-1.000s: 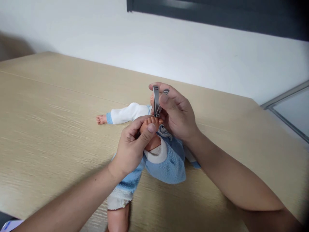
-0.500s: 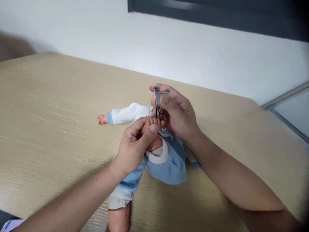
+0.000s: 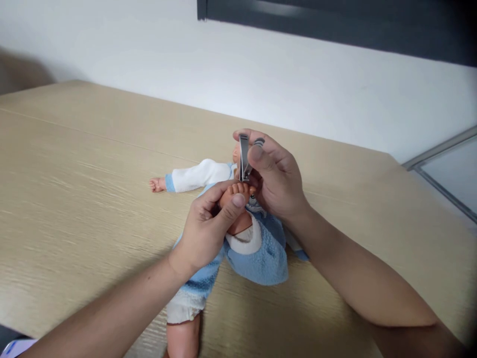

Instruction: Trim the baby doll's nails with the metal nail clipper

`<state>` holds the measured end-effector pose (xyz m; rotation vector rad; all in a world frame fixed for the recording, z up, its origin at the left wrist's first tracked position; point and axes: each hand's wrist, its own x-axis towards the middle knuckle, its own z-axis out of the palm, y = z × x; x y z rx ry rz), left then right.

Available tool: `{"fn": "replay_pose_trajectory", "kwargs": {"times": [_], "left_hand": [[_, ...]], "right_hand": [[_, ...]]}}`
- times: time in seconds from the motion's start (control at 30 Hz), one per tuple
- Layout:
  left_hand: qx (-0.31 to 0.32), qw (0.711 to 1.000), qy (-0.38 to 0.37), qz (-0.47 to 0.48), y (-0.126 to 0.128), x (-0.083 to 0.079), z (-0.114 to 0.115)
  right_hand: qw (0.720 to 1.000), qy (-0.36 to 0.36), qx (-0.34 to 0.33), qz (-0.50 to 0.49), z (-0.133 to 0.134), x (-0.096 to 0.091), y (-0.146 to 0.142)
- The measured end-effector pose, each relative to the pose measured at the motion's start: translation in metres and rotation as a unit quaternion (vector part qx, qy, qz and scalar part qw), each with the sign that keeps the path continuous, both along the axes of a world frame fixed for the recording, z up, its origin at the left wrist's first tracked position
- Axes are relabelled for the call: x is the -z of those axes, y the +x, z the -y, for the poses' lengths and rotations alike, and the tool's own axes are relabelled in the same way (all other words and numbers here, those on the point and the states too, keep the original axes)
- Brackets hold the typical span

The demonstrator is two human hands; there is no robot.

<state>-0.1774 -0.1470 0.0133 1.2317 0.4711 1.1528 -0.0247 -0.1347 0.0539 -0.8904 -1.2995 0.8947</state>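
A baby doll (image 3: 261, 258) in a blue and white fleece outfit lies on its back, one leg bent up. My left hand (image 3: 208, 223) is closed around the raised doll foot (image 3: 233, 195), its thumb pressed on the sole and the toes pointing up. Between the thumb and fingers of my right hand (image 3: 279, 174) is a silver nail clipper (image 3: 243, 156), lever swung apart from the body. Its jaw end sits right at the toes; whether it touches one I cannot tell. My hands hide most of the doll's head and chest.
The doll lies on a light wood table (image 3: 93, 199) with a seam across its far part. A white wall (image 3: 149, 59) stands behind it, with a dark panel (image 3: 335, 25) above. A phone-like object (image 3: 20, 347) shows at the lower left corner.
Almost nothing differs. The clipper's lever end and the doll's foot have shifted very slightly to the right, with both hands keeping their hold.
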Motion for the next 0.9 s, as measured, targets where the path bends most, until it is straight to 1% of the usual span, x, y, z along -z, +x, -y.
{"fn": "replay_pose_trajectory", "kwargs": {"times": [0.2,0.43,0.67,0.9], "left_hand": [[-0.014,1.0,0.003,-0.004,0.0005,0.0,0.001],[-0.014,1.0,0.004,-0.008,0.0009,-0.0013,0.0013],[-0.014,1.0,0.009,-0.004,0.0005,-0.0024,0.0021],[-0.012,1.0,0.005,-0.009,0.0011,-0.0026,0.0019]], "right_hand": [[0.999,0.003,0.028,0.026,0.0003,-0.0022,-0.0003],[0.999,0.009,0.034,0.022,0.0004,-0.0008,-0.0002],[0.997,0.004,0.066,0.03,0.0018,-0.0021,-0.0041],[0.998,0.005,0.063,0.014,0.0022,-0.0024,-0.0056]]}}
